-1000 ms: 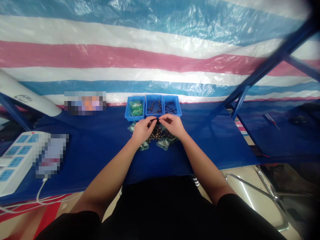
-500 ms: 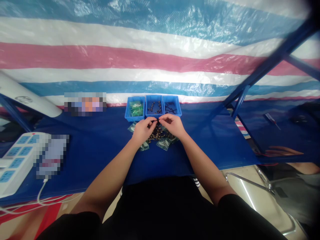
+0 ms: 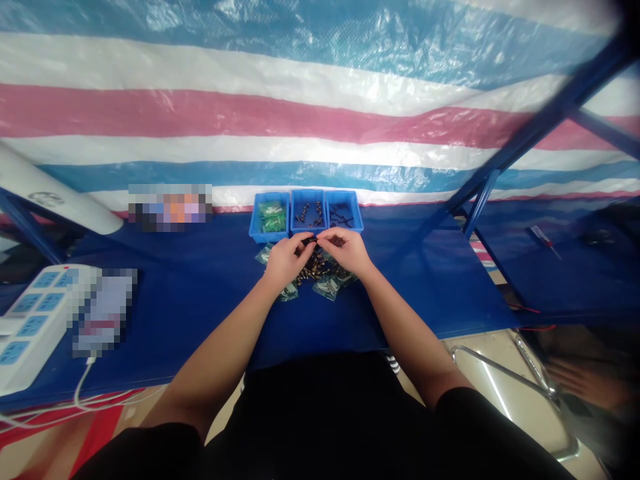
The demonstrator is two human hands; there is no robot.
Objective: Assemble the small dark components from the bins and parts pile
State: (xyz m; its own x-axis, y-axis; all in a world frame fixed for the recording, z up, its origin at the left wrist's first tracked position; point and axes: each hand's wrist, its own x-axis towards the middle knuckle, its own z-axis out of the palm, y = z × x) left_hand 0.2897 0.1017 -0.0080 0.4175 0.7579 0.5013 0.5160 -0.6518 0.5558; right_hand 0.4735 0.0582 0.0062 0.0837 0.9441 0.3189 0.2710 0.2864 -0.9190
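Observation:
My left hand (image 3: pixel 289 259) and my right hand (image 3: pixel 349 250) meet at the fingertips, both closed in a pinch on a small dark part (image 3: pixel 313 240). Its exact kind is too small to make out. Just below the fingers lies a pile of small brass-coloured metal pieces (image 3: pixel 314 268), partly covered by the hands. Small clear plastic bags (image 3: pixel 328 288) lie around this pile. Beyond the hands stand three blue bins: the left bin (image 3: pixel 254 223) holds green packets, the middle bin (image 3: pixel 309 193) small metal pieces, the right bin (image 3: pixel 344 195) thin dark pieces.
A white power strip (image 3: pixel 35 320) and a blurred-out object (image 3: pixel 105 310) with a white cable lie at the left. Blue metal bars (image 3: pixel 500 157) rise at the right. A screwdriver (image 3: pixel 543 239) rests on the neighbouring table, and another person's hand (image 3: pixel 583 383) shows below it.
My hands stay almost in place, fingertips still together on the small dark part. At the right, the other person's hand has moved down off the neighbouring table.

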